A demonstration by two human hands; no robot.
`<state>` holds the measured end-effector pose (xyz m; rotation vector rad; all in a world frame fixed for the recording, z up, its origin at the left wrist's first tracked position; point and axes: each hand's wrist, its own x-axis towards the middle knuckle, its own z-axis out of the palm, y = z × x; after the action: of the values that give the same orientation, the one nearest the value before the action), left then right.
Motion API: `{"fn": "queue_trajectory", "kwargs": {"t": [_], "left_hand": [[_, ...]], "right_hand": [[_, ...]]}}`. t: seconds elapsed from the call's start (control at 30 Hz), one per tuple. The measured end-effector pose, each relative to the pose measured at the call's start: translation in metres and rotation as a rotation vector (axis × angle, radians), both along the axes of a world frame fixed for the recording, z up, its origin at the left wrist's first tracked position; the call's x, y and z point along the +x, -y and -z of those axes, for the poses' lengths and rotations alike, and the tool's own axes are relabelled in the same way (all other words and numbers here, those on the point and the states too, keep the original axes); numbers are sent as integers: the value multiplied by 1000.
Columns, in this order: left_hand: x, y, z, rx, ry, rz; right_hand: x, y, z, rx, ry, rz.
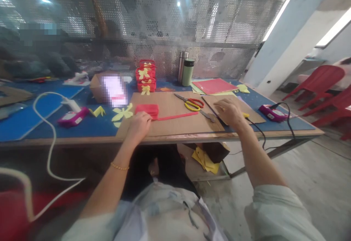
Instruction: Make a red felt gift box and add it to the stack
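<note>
On the near left of a brown cardboard sheet (170, 102), a small red folded box (146, 110) lies with a narrow red strip (178, 116) reaching right from it. My left hand (139, 127) is closed on the near edge of the box, with its fingertips on top. Over the right part of the cardboard, my right hand (229, 111) reaches inward with fingers stretched out, beside a thin dark edge. Close by its wrist shows a small yellow piece (245, 115) near a black cable. Between the hands lie orange-and-yellow-handled scissors (193, 104) and a grey metal blade-like piece (207, 115).
Behind the cardboard stand stacked red boxes with yellow bows (146, 78), a green flask (188, 73) and a steel flask. Red sheets (215, 86) lie at back right. Yellow paper cutouts (122, 113), a lit phone (114, 90) and a purple device (72, 117) are at left; another purple device (272, 113) is at right.
</note>
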<state>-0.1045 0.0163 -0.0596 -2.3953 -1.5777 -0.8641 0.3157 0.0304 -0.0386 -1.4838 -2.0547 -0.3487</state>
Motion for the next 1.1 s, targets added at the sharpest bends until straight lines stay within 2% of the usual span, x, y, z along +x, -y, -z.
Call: {"fn": "queue_trajectory", "kwargs": {"t": [0.03,0.1,0.17,0.27,0.37,0.57,0.77,0.9,1.0,1.1], "left_hand": [[0,0,0,-2,-4,-2],[0,1,-1,-11,-15,-5],[0,1,-1,-20,-24,2],[1,2,-1,-20,-15,16],[2,2,0,-21,6,9],[3,3,-1,-31,-10,4],[4,4,-1,-30,-25,-8],[4,4,-2,-28,-37,-9],[5,5,-2,-33,-35,-8],[6,5,-3,-37,-47,-13]], "right_hand": [[-15,-4,-2,-28,3,-100],[-43,-13,-5,-81,33,-210],[-63,-19,-5,-142,90,-246],[-75,-24,-2,-212,166,-241],[-72,-27,4,-231,157,-258],[-59,-32,11,-247,10,-239],[-53,-23,10,-309,-243,-197],[-46,-18,6,-331,-427,-218],[-43,-16,2,-321,-424,-221],[-47,-12,1,-342,-311,-217]]}}
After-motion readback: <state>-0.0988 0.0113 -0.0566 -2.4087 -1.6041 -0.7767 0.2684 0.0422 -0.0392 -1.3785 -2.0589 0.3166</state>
